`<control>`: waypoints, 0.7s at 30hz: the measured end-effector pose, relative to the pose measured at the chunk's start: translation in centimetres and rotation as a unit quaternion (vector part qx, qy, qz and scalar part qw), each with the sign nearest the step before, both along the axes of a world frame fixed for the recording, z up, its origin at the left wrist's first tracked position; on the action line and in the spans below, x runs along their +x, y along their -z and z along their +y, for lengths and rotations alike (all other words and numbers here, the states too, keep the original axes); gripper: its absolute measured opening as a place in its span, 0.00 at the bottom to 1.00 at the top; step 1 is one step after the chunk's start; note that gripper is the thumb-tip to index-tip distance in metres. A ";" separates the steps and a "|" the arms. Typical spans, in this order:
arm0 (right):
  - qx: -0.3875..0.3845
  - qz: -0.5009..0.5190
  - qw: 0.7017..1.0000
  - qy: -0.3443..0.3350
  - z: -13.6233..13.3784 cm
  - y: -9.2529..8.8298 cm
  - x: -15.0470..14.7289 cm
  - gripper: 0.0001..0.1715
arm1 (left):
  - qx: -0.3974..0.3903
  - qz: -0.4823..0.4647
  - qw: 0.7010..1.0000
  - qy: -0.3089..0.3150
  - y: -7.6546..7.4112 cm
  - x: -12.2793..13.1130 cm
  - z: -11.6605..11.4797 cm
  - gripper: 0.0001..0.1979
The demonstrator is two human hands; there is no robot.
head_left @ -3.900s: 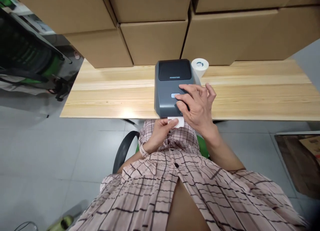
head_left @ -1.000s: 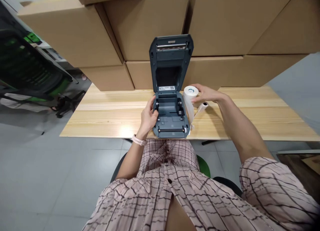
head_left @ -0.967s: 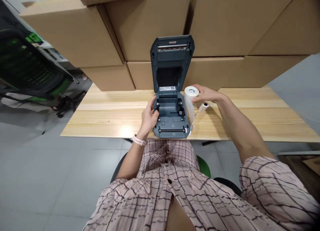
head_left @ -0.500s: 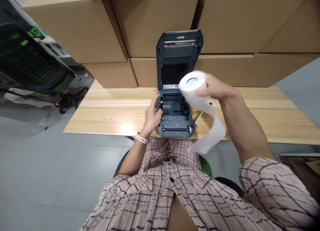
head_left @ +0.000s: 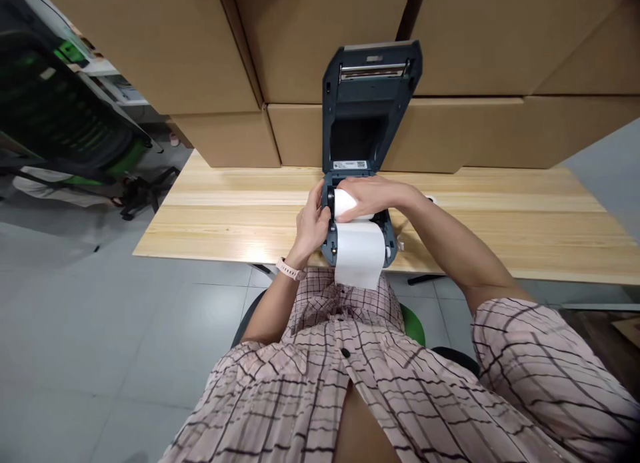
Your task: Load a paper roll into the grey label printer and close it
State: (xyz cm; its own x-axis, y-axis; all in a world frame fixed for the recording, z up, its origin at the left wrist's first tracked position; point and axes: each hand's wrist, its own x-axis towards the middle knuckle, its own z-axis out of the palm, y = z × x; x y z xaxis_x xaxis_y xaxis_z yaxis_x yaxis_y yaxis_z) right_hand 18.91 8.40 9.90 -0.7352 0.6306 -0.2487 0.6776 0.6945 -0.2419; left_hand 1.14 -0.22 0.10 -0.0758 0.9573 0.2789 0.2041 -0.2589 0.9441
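A dark grey label printer (head_left: pixel 369 106) stands near the table's front edge with its lid raised. Inside its bay sits a white label roll (head_left: pixel 344 201), partly covered by my right hand (head_left: pixel 373 193), which is closed over it from above. From the roll a loose paper strip (head_left: pixel 360 253) runs forward over the printer's front and hangs past it. My left hand (head_left: pixel 312 226) grips the printer's left side, fingers at the rim beside the roll holder. The roll's right end is hidden beneath the right hand.
Stacked cardboard boxes (head_left: pixel 370 23) line the back of the wooden table (head_left: pixel 225 216), right behind the raised lid. A black and green office chair (head_left: pixel 65 109) stands at the left, with part of another person's leg below it. A cable emerges at the printer's right.
My right hand has brought the label roll down and left into the printer's bay. Its trailing strip now lies over the printer's front. The left hand stays at the printer's side.
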 end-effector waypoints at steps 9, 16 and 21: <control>0.056 0.069 0.995 -0.035 -2.7 1.0 1.5 0.40 | 0.006 0.011 1.000 -0.023 -0.1 0.1 -0.1 0.30; 0.109 0.171 0.979 -0.006 -13.4 4.3 3.8 0.32 | -0.003 0.006 1.000 -0.023 -0.3 0.2 -0.5 0.27; 0.134 0.178 0.973 0.060 -16.9 6.1 2.6 0.37 | -0.021 0.004 0.999 -0.029 -0.4 0.2 -0.4 0.26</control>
State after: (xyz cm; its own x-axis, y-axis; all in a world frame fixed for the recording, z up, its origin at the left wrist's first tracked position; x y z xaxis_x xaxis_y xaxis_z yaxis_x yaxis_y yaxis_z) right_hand 21.47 -8.53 3.84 -0.6611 0.7247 0.1943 0.6642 0.6857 -0.2978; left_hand 1.37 -0.66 0.48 -0.1286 0.9621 0.2404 0.2260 -0.2076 0.9517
